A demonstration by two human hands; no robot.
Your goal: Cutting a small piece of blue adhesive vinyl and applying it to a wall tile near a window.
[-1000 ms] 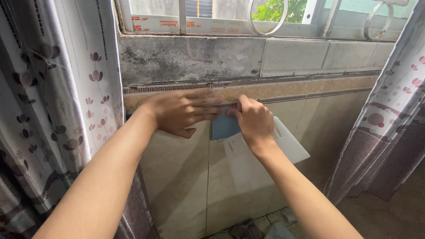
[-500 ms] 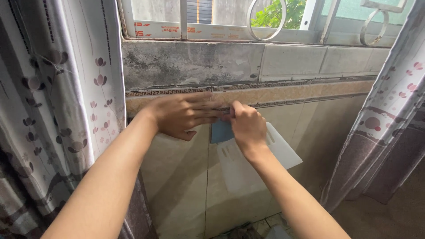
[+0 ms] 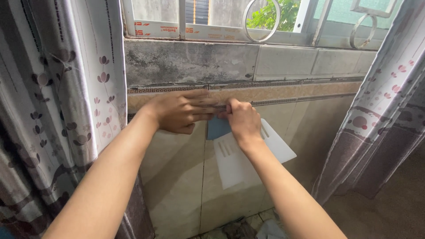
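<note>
Both my hands press against a tiled wall just under a window sill. My left hand [image 3: 181, 111] lies flat on the patterned border tile [image 3: 301, 92], fingers pointing right. My right hand [image 3: 242, 120] is closed on the top of a white plastic scraper [image 3: 241, 161], which hangs flat against the beige wall tiles. A small blue piece [image 3: 218, 128] shows between the two hands, under the right hand's fingers. The fingertips of both hands meet at the border strip.
A grey concrete sill [image 3: 190, 62] runs above the hands, below a barred window [image 3: 261, 17]. Flowered curtains hang at the left [image 3: 66, 102] and right [image 3: 385, 110]. Rubble lies at the wall's foot [image 3: 239, 228].
Both hands stay together at the border strip. The view has shifted slightly, and the scraper sits a bit lower and more to the right in view.
</note>
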